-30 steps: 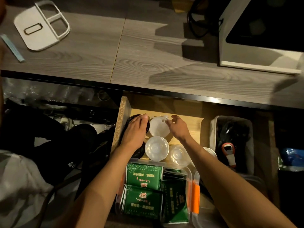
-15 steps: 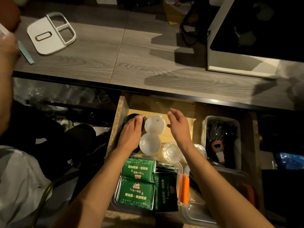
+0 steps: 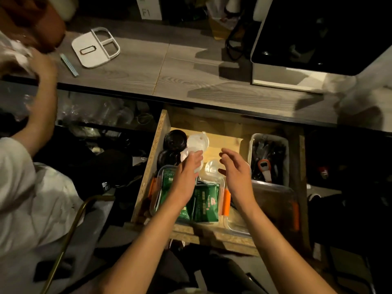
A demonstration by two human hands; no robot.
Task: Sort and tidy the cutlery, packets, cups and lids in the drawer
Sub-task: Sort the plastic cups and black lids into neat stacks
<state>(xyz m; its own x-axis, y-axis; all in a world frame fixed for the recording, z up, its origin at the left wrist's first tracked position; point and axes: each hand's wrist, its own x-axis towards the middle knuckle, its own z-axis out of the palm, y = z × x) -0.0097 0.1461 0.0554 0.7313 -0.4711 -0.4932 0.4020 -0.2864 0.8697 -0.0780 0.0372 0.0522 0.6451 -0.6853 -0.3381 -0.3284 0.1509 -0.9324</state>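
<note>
The wooden drawer (image 3: 163, 132) is pulled out below the counter. Two black lids (image 3: 175, 140) lie at its back left, with translucent lids (image 3: 198, 142) beside them. My left hand (image 3: 186, 177) reaches in, and its straight fingers rest on a clear lid (image 3: 188, 152). My right hand (image 3: 235, 168) hovers just to the right with relaxed fingers and holds nothing. A small clear cup (image 3: 212, 166) sits between the hands. Green packets (image 3: 206, 200) fill a clear box with an orange clip (image 3: 226, 201). A grey tray (image 3: 286, 143) holds black cutlery and an orange bottle opener (image 3: 264, 168).
Another person in a white shirt stands at the left, one hand (image 3: 42, 66) at the counter edge. On the wood-grain counter (image 3: 191, 66) lie a white handled lid (image 3: 95, 47) and a pale blue strip (image 3: 69, 64). A white and black appliance (image 3: 307, 60) stands at the back right.
My left hand has left the black lids and moved right onto the clear lid. My right hand has drawn back from the translucent lids and now hovers. The view has shifted.
</note>
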